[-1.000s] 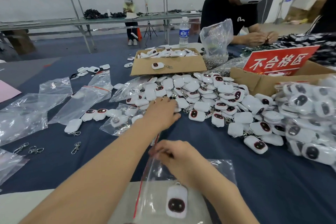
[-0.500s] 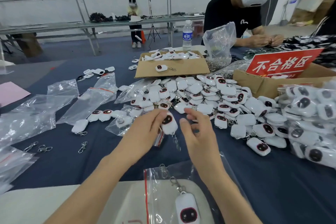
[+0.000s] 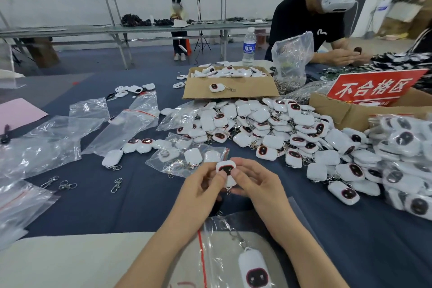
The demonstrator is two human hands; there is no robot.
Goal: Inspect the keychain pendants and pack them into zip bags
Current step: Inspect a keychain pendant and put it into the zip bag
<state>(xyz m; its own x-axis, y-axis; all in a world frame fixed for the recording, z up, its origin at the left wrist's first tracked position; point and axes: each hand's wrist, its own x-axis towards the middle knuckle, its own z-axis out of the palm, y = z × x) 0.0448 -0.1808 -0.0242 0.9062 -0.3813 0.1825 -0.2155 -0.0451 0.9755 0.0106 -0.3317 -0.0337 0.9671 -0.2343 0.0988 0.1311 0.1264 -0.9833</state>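
A white keychain pendant (image 3: 225, 168) with a dark face is held between both hands above the blue cloth. My left hand (image 3: 205, 184) pinches its left side and my right hand (image 3: 254, 182) pinches its right side; its clasp hangs below, mostly hidden. Just in front of me lies a clear zip bag (image 3: 217, 252) with a red seal line, and one pendant (image 3: 254, 269) is inside it. A big pile of pendants (image 3: 268, 128) covers the table beyond my hands.
Empty zip bags (image 3: 121, 128) and loose metal clasps (image 3: 67, 186) lie to the left. A cardboard box (image 3: 230, 87) of pendants sits behind the pile, a red sign (image 3: 374, 87) stands on a box at right, bagged pendants (image 3: 406, 154) far right. A person works opposite.
My left hand took a pendant from the pile and brought it toward me. My right hand left the zip bag and joined it on the pendant.
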